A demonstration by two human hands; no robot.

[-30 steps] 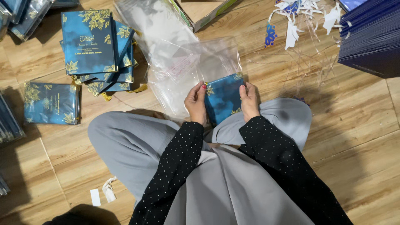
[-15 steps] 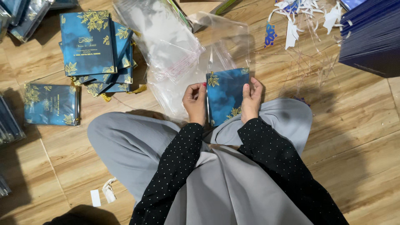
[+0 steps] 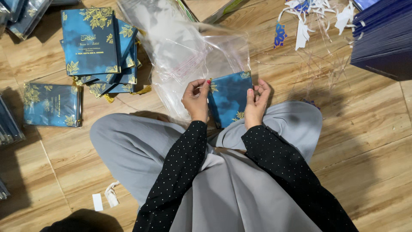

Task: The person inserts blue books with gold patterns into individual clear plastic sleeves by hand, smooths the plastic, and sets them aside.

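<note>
Head view: left hand and right hand pinch the side edges of a blue booklet, held upright over the lap, partly inside a clear plastic sleeve. Stack of booklets lies near the floor's far-left corner. Paper scraps far right.
</note>
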